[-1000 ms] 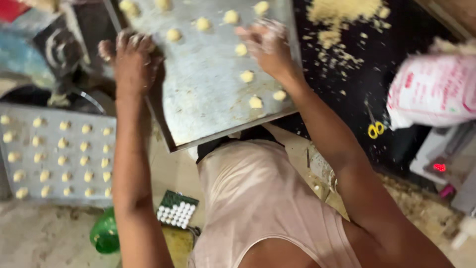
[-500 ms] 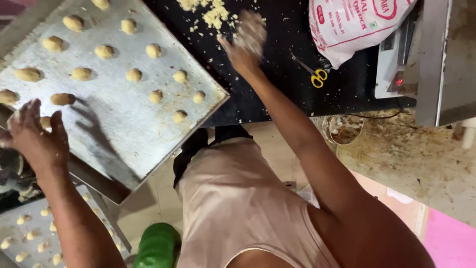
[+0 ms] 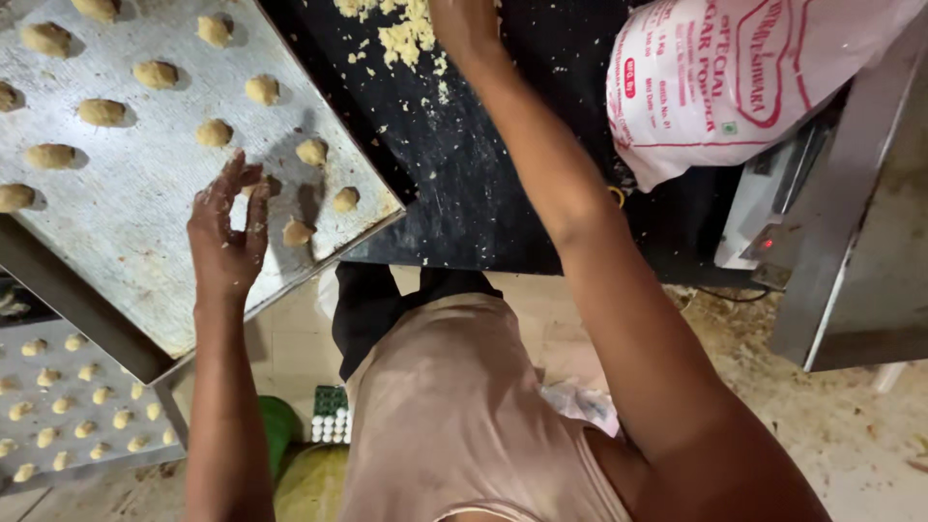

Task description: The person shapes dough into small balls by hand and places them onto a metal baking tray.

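Head view, looking down past the person's chest in a pale beige top.

Left hand [image 3: 227,232] hovers over the near edge of a flat, dull grey metal baking tray [image 3: 145,242], fingers loosely curled and spread, thumb and forefinger forming an open ring. It grips nothing; flecks of dough cling to the skin. Just beside its fingertips lie small pale yellow dough lumps: 1 at [image 3: 298,232], another at [image 3: 346,199], a third at [image 3: 311,152]. More of these lumps sit in loose rows across the tray toward the upper left. The tray rests at a slant, its right corner overlapping the black tabletop [image 3: 474,203].

Right hand [image 3: 462,21] reaches far forward to the top edge of the view, mostly cut off; whether it is clenched or released I cannot tell. It is at the heap of crumbly yellow dough [image 3: 401,34] scattered on the black tabletop, well apart from the tray's lumps.

Right of the arm: a white plastic sack with red print [image 3: 735,82], lying on its side. Below it a white appliance with a small red light [image 3: 764,222], and a slanted grey metal panel [image 3: 860,242].

Lower left, beneath the first tray: a second grey tray of small dough pieces [image 3: 68,411] in neat rows. Near it on the floor, a green round object [image 3: 278,425] and a small tray of white eggs [image 3: 332,418].
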